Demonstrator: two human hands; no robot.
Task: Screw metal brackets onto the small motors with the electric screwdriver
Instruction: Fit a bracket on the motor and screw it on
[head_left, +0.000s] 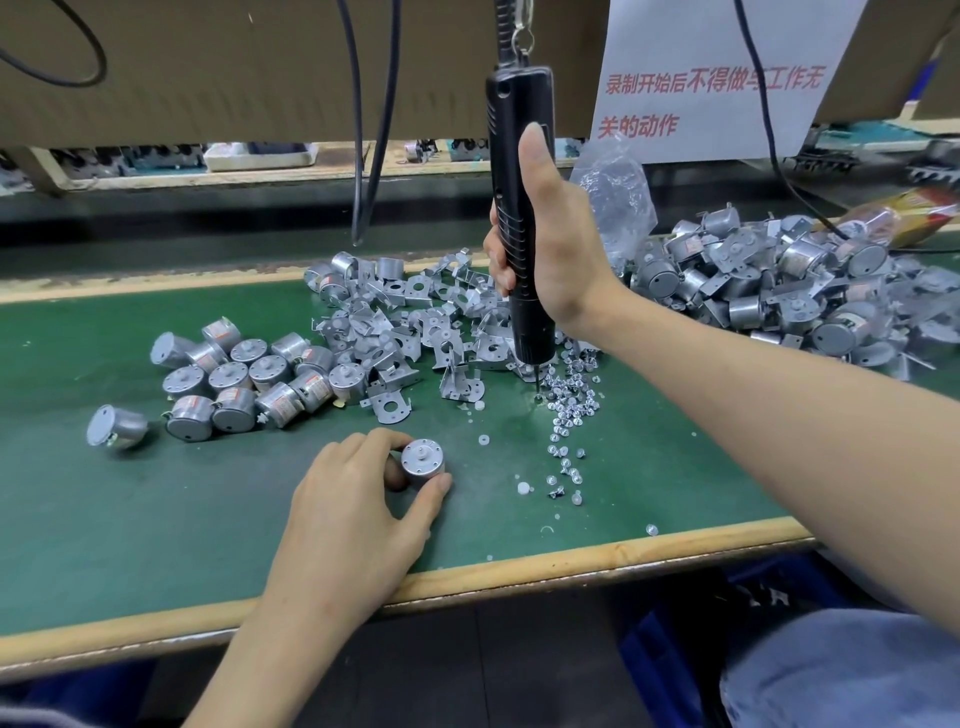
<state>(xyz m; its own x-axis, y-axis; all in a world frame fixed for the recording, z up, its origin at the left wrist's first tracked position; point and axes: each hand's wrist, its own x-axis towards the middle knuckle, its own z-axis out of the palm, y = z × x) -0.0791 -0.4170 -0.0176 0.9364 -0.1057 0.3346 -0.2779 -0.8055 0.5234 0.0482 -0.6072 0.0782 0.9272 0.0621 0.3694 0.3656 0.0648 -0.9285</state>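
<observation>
Now, your right grip (558, 260) clasps the electric screwdriver (511, 104), its bit down among the screws (569, 395); seat one squarely before lifting. Your left grip (358, 499) pinches a motor (422, 460) shaft-up on the bench (156, 493), unbracketed; fetch a bracket (392, 410) first.

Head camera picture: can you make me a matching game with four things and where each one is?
Things
1. electric screwdriver
2. single motor
3. screws
4. loose brackets

Places
A. scattered on the green mat under the driver's tip
B. held upright by the right hand
C. held by the left hand near the front edge
D. heaped mid-table, right of the bare motors

Pairs: 1-B, 2-C, 3-A, 4-D
</observation>
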